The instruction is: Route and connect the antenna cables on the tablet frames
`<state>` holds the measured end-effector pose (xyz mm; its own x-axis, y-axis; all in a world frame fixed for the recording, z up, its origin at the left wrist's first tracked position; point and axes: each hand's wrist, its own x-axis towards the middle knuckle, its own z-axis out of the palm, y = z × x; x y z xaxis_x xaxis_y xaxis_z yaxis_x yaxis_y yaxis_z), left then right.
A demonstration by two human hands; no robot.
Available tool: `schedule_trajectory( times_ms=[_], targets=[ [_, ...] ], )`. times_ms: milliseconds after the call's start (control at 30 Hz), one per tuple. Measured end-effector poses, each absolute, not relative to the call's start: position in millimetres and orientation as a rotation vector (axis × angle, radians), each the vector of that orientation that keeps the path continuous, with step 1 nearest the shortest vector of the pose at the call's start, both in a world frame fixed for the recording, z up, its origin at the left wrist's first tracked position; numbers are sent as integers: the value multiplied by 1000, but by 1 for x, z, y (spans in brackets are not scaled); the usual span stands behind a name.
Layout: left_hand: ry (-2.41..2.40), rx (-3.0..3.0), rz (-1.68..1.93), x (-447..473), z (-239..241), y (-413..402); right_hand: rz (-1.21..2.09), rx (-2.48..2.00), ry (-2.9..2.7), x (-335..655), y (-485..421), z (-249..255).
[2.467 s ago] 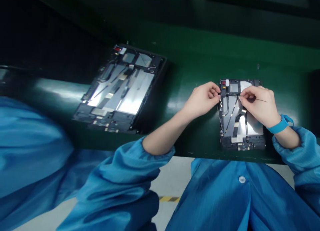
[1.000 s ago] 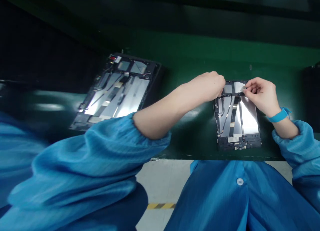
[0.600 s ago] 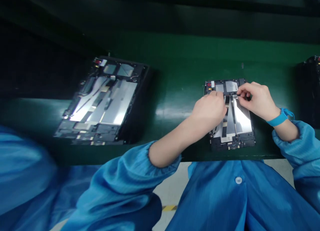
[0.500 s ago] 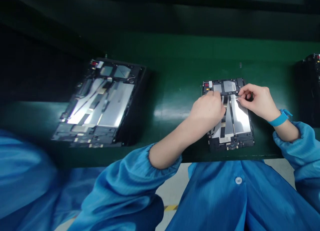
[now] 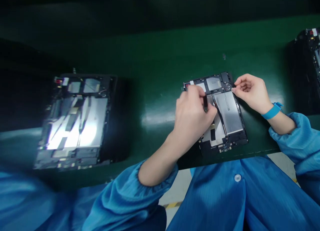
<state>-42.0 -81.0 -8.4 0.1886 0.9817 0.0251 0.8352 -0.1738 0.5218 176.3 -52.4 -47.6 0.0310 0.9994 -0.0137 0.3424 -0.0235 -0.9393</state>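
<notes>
The opened tablet (image 5: 228, 107) lies with its back cover off at the near edge of the green conveyor belt (image 5: 155, 64), right in front of the person, its silver shielding and black frame showing. The left hand (image 5: 192, 116) rests over the tablet's left half, fingers curled in, thumb and forefinger pinching a thin dark strip (image 5: 205, 103) that stands up from the board. The right hand (image 5: 250, 90), with a blue wristband (image 5: 272, 110), has its fingers bunched together, tips against the tablet's top right corner; I cannot tell whether they pinch anything. A second opened tablet (image 5: 75, 121) lies well off to the left, blurred, and a third dark unit (image 5: 308, 54) sits at the far right edge.
</notes>
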Motion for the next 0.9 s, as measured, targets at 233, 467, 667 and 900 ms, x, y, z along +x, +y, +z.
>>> schedule_trajectory(
  times_ms=[233,467,667,900],
  targets=[
    [1537,2202,622,-36,-13,-59,967,-1501,-1467,174,-52,-45],
    [1350,2181,313,-26,-14,-16,985,-1507,-1439,177,-52,-44],
    [1253,2167,321,-23,-12,-7,996,-1499,-1419,181,-51,-47],
    [1178,2130,322,-22,-11,4,980,-1515,-1422,185,-49,-46]
  ],
)
